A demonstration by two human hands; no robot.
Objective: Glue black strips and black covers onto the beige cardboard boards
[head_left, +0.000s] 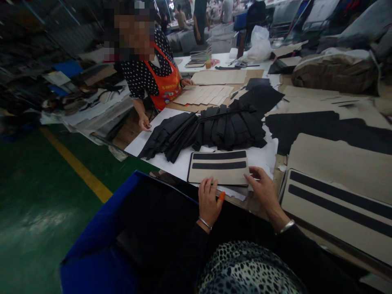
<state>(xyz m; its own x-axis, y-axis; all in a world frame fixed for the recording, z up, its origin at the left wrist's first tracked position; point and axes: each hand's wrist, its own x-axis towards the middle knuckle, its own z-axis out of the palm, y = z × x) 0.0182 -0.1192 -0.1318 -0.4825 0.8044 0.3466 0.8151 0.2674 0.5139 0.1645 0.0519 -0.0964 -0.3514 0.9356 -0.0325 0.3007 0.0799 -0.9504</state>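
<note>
A beige rectangular panel [219,172] with two black strips and rounded corners lies on the table in front of me, a dark edge showing beneath it. My left hand [210,201] rests its outstretched fingertips along the panel's near edge; an orange cover sits on one finger. At the right edge, my right hand [263,188] has its thumb and fingers closed on the panel's side. Just beyond lies a heap of cut black pieces [229,126]. To the right is a stack of similar beige panels [330,218] with black strips.
A co-worker [165,77] in an orange apron stands across the table, hands by a row of overlapping beige sheets [208,94]. A blue bin [92,232] with dark contents is at my lower left. Black sheets [324,128] and a brown bundle [337,73] lie right.
</note>
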